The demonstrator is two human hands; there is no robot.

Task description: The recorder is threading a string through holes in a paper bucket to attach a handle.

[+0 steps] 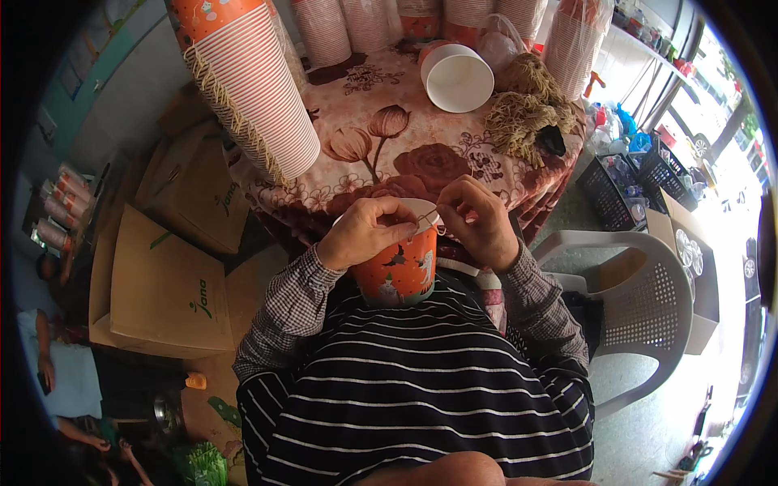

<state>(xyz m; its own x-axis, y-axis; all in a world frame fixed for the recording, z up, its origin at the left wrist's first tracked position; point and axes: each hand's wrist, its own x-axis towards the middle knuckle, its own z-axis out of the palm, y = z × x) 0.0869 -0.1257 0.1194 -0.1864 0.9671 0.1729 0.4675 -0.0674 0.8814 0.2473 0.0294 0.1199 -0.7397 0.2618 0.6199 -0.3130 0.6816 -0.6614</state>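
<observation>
An orange paper bucket (395, 275) with small printed figures rests upright on my lap, against the table edge. My left hand (365, 233) is closed on its rim, thumb and fingers near the upper edge. With a pinch, my right hand (481, 225) holds a thin tan cord (438, 228) at the right side of that rim. The two hands' fingertips nearly meet there. How the cord runs through the rim is too small to tell. A tangled pile of tan cords (527, 117) lies on the table, beside a bucket on its side (459, 78) showing its white inside.
A tall leaning stack of nested buckets (255, 89) with cords along it stands at the table's left. More wrapped stacks (369, 24) line the back. Cardboard boxes (170, 283) sit on the left, a plastic chair (640, 300) and black crates (608, 190) on the right. People sit far left.
</observation>
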